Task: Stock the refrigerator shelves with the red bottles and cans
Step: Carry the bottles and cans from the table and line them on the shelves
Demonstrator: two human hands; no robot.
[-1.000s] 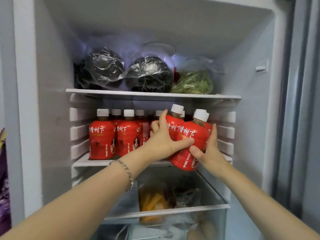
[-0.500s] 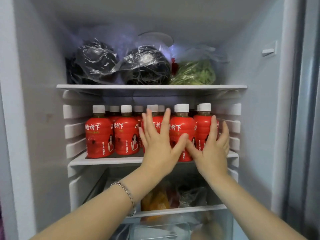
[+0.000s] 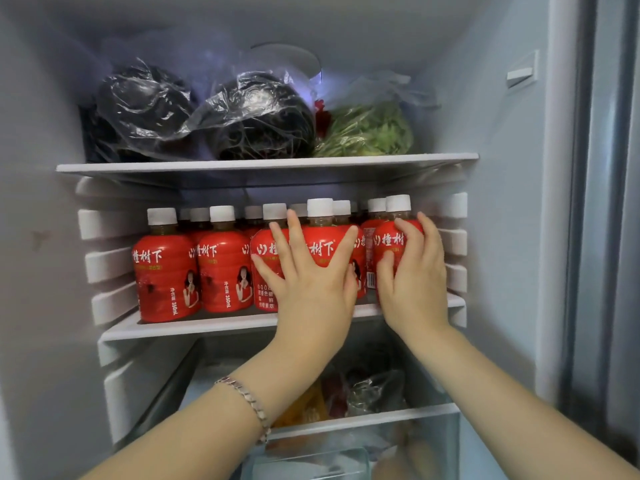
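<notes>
1. Left hand [image 3: 311, 282] is spread wide, fingers straight, palm pressed flat against the front row of red bottles [image 3: 221, 265].
2. Right hand [image 3: 414, 278], just beside it, has thumb and fingers curled round the end bottle [image 3: 391, 240].
3. The other bottles stand upright left of the left hand and behind both hands, all on the middle shelf [image 3: 207, 325].
4. Above the hands there are dark bags [image 3: 263, 116] and bagged greens [image 3: 370, 133].

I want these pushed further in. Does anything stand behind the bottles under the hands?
Yes. Behind the front bottle under the left hand and the rightmost bottle that the right hand grips, a rear row of bottles stands, white caps showing. Spare depth on the shelf cannot be seen.
</notes>
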